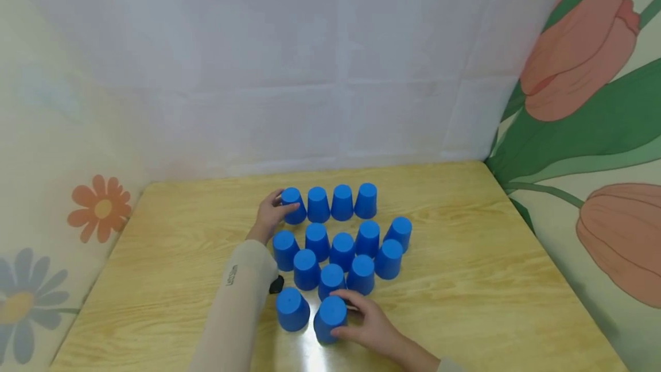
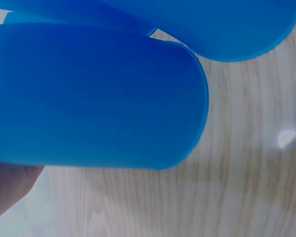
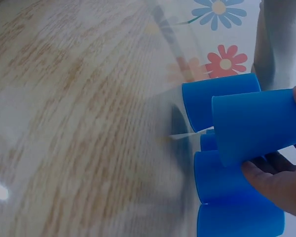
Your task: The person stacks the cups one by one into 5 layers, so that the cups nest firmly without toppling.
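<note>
Upside-down blue plastic cups stand in rows on the table. My left hand (image 1: 272,212) reaches to the far row and holds its leftmost cup (image 1: 291,200), thumb in front and fingers behind. In the left wrist view a large blue cup (image 2: 98,98) covers much of the frame, with a bit of the hand at its lower left. Close to the front, my right hand (image 1: 373,324) grips the nearest cup (image 1: 330,316) from the right side. That held cup (image 3: 259,123) shows in the right wrist view, between the thumb and fingers.
Beside the right hand's cup stands another cup (image 1: 292,309). Several more cups (image 1: 342,250) form staggered rows in the middle, some touching. A dark object (image 1: 276,285) shows by the left sleeve. White cloth (image 1: 320,73) hangs behind the wooden table (image 1: 490,280); flowered walls flank it.
</note>
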The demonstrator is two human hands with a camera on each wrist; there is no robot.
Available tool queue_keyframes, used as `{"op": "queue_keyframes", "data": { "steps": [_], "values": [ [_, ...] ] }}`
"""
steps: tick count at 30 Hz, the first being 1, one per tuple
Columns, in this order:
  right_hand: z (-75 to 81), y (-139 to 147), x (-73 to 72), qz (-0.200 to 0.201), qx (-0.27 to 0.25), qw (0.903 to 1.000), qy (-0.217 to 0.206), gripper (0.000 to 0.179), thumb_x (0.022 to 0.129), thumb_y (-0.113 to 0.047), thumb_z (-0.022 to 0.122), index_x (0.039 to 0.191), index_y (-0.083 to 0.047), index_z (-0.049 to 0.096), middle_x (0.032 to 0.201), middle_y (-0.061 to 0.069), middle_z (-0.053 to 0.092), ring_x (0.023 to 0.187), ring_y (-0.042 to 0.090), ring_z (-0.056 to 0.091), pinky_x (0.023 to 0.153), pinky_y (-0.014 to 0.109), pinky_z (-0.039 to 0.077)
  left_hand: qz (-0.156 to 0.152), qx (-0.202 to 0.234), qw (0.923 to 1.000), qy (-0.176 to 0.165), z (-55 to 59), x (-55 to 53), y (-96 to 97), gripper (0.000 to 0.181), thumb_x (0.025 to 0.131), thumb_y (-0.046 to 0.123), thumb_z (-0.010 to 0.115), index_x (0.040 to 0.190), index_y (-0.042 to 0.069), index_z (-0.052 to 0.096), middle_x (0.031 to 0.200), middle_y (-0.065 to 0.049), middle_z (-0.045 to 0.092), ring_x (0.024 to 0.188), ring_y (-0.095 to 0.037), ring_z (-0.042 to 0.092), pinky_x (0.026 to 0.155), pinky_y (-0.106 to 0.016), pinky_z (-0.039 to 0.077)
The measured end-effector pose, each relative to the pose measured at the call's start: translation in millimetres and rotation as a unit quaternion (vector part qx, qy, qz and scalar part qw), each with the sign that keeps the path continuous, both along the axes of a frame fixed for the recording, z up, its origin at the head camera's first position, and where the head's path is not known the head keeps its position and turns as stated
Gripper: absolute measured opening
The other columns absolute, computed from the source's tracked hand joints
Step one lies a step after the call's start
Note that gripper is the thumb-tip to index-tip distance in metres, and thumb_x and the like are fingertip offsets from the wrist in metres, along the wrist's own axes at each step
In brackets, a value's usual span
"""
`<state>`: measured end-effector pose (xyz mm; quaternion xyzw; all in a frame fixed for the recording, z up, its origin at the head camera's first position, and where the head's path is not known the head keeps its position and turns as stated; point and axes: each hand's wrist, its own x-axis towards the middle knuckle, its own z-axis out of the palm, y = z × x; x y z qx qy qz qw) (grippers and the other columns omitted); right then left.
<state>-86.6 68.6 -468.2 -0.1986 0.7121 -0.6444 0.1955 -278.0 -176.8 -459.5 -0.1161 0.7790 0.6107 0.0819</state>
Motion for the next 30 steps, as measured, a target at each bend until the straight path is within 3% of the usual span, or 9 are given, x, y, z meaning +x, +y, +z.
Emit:
{"op": "queue_keyframes", "data": {
  "steps": [5,12,17,22,30],
  "values": [
    [5.4,11,0.6,-0.001,0.002,1.0,0.004,0.051,0.077,-0.022,0.066,0.122,-0.01,0.046,0.121,0.003,0.046,0.109,0.019,0.044,0.088,0.03,0.038,-0.016,0.005,0.9998,0.004,4.2,6.5,-4.1,0.075,0.078,0.023,0.064,0.137,0.01,0.02,0.138,-0.018,0.021,0.125,-0.032,0.018,0.095,-0.045,0.028],
    [16.5,32,-1.8,-0.004,0.0,1.0,0.005,0.05,0.078,-0.019,0.064,0.123,-0.008,0.044,0.124,0.012,0.044,0.111,0.023,0.042,0.09,0.037,0.037,-0.028,-0.025,0.9988,0.032,14.8,12.3,-15.0,0.077,0.078,0.032,0.063,0.138,0.011,0.018,0.138,-0.017,0.021,0.125,-0.031,0.019,0.096,-0.049,0.024],
    [25.1,45,-4.8,-0.013,0.006,0.9999,0.002,0.05,0.078,-0.017,0.064,0.123,-0.007,0.044,0.126,0.013,0.042,0.113,0.024,0.04,0.091,0.04,0.035,-0.03,-0.039,0.9963,0.071,27.7,16.5,-22.3,0.078,0.078,0.035,0.063,0.138,0.011,0.019,0.137,-0.016,0.024,0.124,-0.03,0.021,0.096,-0.05,0.022],
    [33.3,52,-6.7,-0.017,0.01,0.9997,0.016,0.052,0.078,-0.015,0.065,0.122,-0.001,0.042,0.124,0.015,0.043,0.113,0.031,0.039,0.09,0.045,0.035,-0.028,-0.019,0.9922,0.12,39.9,24.1,-29.1,0.076,0.078,0.03,0.064,0.137,0.01,0.021,0.135,-0.017,0.027,0.123,-0.029,0.024,0.096,-0.044,0.026],
    [48.2,58,-13.0,-0.022,0.013,0.9988,0.041,0.052,0.078,-0.011,0.064,0.123,-0.001,0.041,0.125,0.016,0.041,0.113,0.032,0.038,0.09,0.046,0.035,-0.042,-0.02,0.988,0.147,55.8,40.8,-41.1,0.077,0.077,0.035,0.063,0.137,0.011,0.022,0.136,-0.014,0.028,0.123,-0.028,0.025,0.096,-0.045,0.026]
  ]
}}
